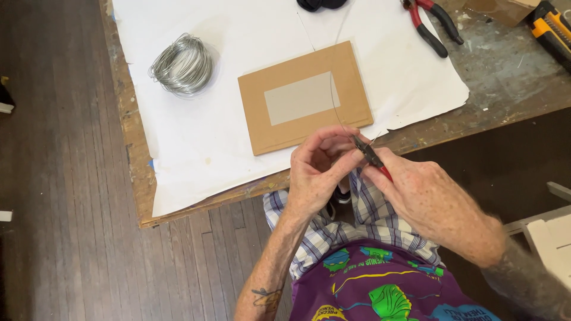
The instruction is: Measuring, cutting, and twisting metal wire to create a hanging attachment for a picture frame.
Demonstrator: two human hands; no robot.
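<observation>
Both of my hands meet just past the near edge of the worktop (505, 101), above my lap. My left hand (318, 175) has its fingers (333, 139) curled and pinched onto a thin wire (334, 95), which rises from my fingertips in a faint line across the brown cardboard sheet (303, 98) towards the far side of the worktop. My right hand (431, 199) is clenched around a small pair of pliers (372, 157) with red handles; the dark nose of the pliers points up and to the left and meets the wire right beside my left fingertips. A short stub of wire sticks out just beyond the nose.

The cardboard sheet lies flat on white paper (208, 142) that covers most of the worktop, and a grey rectangle is set in its middle. To the left of the cardboard, well apart from my hands, sits a coil of silver wire (183, 64) on the paper. At the far edge lies a second, larger pair of pliers (433, 24) with red and black handles, partly on the paper. A yellow and black utility knife (553, 30) rests at the right corner on the bare, paint-marked wood. Below the worktop is a dark plank floor (65, 208).
</observation>
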